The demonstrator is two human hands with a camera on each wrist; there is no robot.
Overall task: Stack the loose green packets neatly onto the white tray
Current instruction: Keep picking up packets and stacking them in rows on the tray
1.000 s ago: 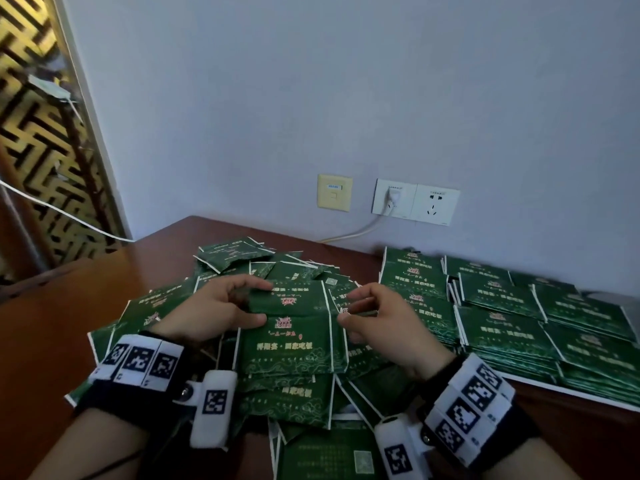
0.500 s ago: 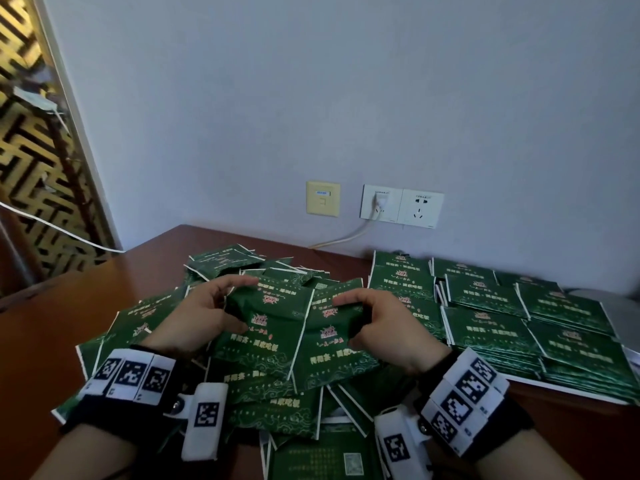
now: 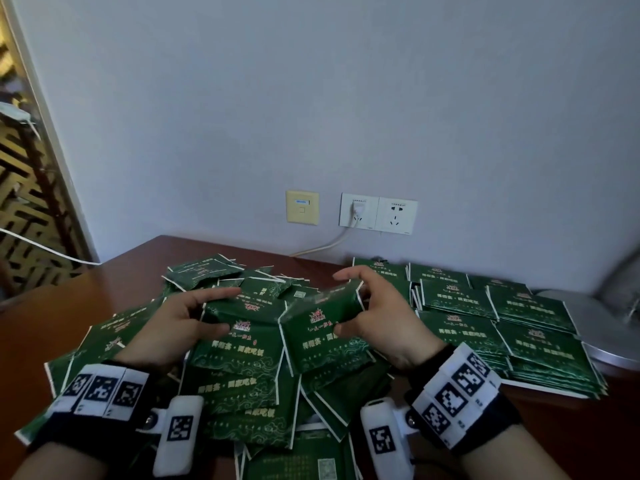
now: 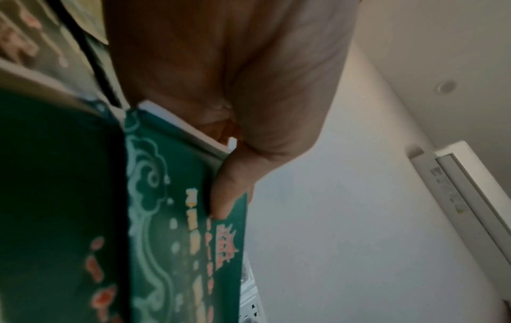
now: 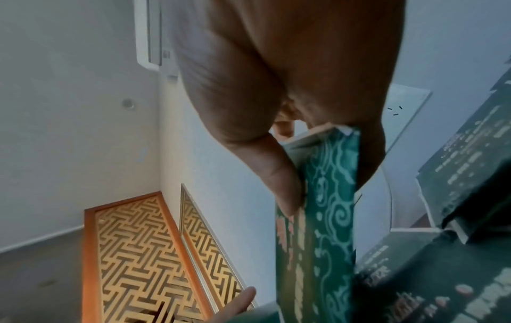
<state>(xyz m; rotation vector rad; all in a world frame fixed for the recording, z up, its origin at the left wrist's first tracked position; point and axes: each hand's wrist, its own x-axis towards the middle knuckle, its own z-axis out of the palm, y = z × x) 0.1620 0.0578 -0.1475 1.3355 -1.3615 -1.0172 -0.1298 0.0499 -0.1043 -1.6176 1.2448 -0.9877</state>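
Note:
A loose heap of green packets covers the table's middle. My left hand grips a small stack of green packets by its left edge, thumb on top; the left wrist view shows that thumb pressing a packet face. My right hand pinches another packet bundle lifted beside it; the right wrist view shows the thumb on the bundle. Neat rows of packets lie on the white tray, its edge showing at the right.
A wall with a yellow plate and white sockets with a plugged cable runs behind the brown table. A grey round object stands at the far right. A lattice screen stands at the left.
Both hands have lifted their packets off the heap and split them into two bundles. The right hand's bundle has moved up and right, tilting toward the tray.

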